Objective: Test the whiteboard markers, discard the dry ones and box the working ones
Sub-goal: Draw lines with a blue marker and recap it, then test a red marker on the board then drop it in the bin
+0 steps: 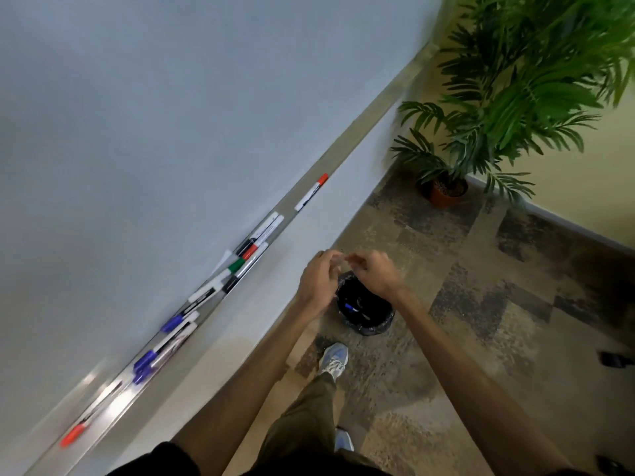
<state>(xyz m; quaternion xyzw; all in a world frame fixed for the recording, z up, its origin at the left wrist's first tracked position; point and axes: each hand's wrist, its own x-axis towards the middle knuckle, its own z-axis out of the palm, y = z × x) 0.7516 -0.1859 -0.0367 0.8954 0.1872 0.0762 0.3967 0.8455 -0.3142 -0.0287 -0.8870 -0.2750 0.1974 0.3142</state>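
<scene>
**Entry: discard stage, over the bin**

Left hand (318, 281) and right hand (376, 274): curled fingertips meet above the bin (385, 324). Blur hides any pinched item.
Markers (237, 266): on whiteboard tray (371, 123); blue marker (350, 307) binned.
Risk: tested and untested markers mix on the tray.

So the whiteboard (137, 132) takes up the whole 10 o'clock side, with the tray (357, 138) running along its bottom edge from 7 to 1 o'clock. Most markers (240, 266) lie bunched mid-tray, and a lone marker (312, 192) sits further toward 1. The bin (374, 329) is on the floor (481, 338) at 5 o'clock with a pen (350, 307) in it. The plant (515, 97) stands at 2, well apart from the bin.
</scene>
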